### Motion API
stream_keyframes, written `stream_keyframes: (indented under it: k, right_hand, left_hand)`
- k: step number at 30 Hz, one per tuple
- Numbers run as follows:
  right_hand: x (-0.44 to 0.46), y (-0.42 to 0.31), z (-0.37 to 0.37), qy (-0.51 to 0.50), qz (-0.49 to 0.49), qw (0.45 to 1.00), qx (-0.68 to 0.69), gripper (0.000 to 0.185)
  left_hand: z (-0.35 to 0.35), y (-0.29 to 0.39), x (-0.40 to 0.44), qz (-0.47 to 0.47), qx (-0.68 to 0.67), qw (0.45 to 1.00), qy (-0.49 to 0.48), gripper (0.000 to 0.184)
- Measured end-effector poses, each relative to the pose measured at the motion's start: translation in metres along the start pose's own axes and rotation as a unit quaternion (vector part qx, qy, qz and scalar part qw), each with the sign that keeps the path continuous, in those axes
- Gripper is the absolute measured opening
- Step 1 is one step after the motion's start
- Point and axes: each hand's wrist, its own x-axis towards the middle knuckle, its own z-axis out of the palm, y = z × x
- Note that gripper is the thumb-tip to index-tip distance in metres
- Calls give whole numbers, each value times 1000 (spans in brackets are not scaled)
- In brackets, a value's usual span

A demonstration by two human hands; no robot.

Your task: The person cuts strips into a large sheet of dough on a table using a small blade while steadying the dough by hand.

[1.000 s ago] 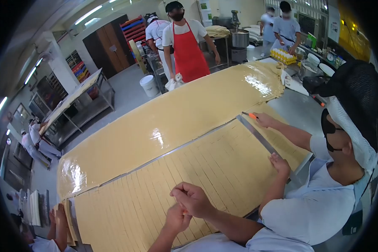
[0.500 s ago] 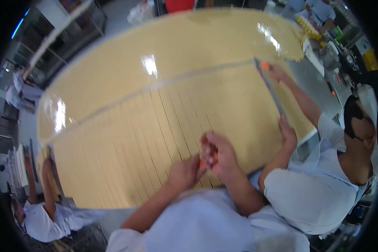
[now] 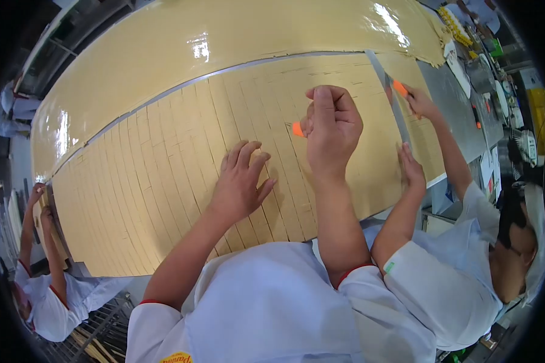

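A pale dough sheet (image 3: pixel 145 181) is laid flat along the near side of the worktop (image 3: pixel 439 85), marked into strips by long cut lines, fewer seen toward the right. A glossy sheet (image 3: pixel 254 33) is spread toward the far edge, with a narrow grey line between the two. Above the cut sheet, an orange tool (image 3: pixel 297 129) is held in the right hand (image 3: pixel 335 127), grip curled closed around it; only one end shows, no blade made out. The left hand (image 3: pixel 241 184) is held over the strips, fingers spread and slightly bent, nothing gripped; contact with the dough cannot be told. Toward the right end, a metal ruler (image 3: pixel 379 68) is steadied across the dough by a co-worker (image 3: pixel 430 290), an orange-handled knife (image 3: pixel 399 88) in the other hand. Another co-worker (image 3: pixel 54 314) is seen by the left end. Tool judged light and stiff, best held by the orange part. Dough judged soft, floppy, easily stretched or torn, heavy at full length; strips best supported from underneath along their length, not pinched at one end.
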Motion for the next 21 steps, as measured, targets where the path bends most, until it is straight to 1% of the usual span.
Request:
stream_keyframes:
  k: [2, 4, 6, 7, 8, 9, 10, 11, 12, 13, 15, 16, 18, 20, 21]
  right_hand:
    - [8, -9, 7, -15, -8, 1000, -2, 22]
    - [11, -3, 10, -24, -11, 1000, -6, 22]
    - [19, 17, 15, -19, 50, 999, 0, 22]
    - [22, 48, 12, -24, 50, 998, 0, 22]
    - [23, 92, 4, -3, 45, 996, -82, 22]
    - [24, 115, 1, 18, 39, 986, -163, 21]
    - [26, 115, 2, 12, 36, 986, -162, 21]
    - [24, 112, 1, 9, 48, 991, -121, 21]
    - [18, 110, -2, 11, 63, 995, -80, 22]
    - [20, 107, -3, 9, 62, 995, -80, 22]
    - [22, 97, -4, -30, 88, 992, -81, 24]
    - [20, 92, -6, -28, 89, 992, -83, 24]
    - [16, 49, 10, -31, 42, 995, -88, 22]
    - [9, 20, 21, -45, 46, 996, -59, 22]
    - [8, 15, 22, -59, 42, 997, -32, 21]
  left_hand:
    - [3, -4, 9, 4, 22, 1000, -3, 51]
    - [8, -11, 12, -6, 36, 999, 1, 56]
    - [14, -13, 18, 4, 28, 1000, -4, 57]
    - [16, -13, 23, 15, 22, 1000, -8, 59]
    - [23, -14, 27, 12, 23, 1000, -5, 59]
    - [31, -15, 32, 29, 35, 999, -22, 64]
    - [38, -18, 39, 47, 48, 997, -36, 70]
    - [42, -22, 43, 40, 49, 997, -32, 70]
    - [46, -25, 44, 24, 62, 996, -53, 74]
    - [49, -28, 47, 12, 77, 994, -71, 78]
    - [46, -30, 50, 18, 76, 995, -65, 74]
    - [45, -31, 50, 25, 77, 995, -62, 72]
    - [29, -26, 49, 15, 64, 997, -49, 74]
    - [23, -30, 42, 6, 54, 998, -40, 77]
    - [21, -33, 36, -26, 30, 999, -13, 75]
